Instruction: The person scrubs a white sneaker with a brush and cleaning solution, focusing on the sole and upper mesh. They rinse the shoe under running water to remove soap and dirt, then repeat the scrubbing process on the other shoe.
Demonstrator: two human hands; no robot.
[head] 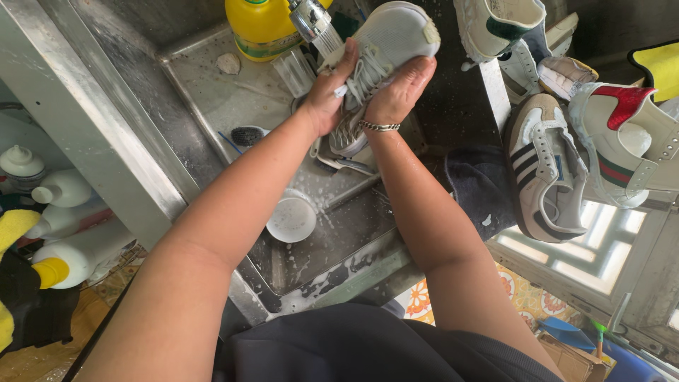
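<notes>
A white sneaker is held over the steel sink, sole up, under running water from a chrome tap. My left hand grips its side by the laces. My right hand, with a bracelet on the wrist, holds the other side. Laces hang down between both hands.
A yellow jug and a clear cup stand at the sink's back. A brush and white bowl lie in the basin. Several sneakers rest at the right beside a dark cloth. White bottles stand at left.
</notes>
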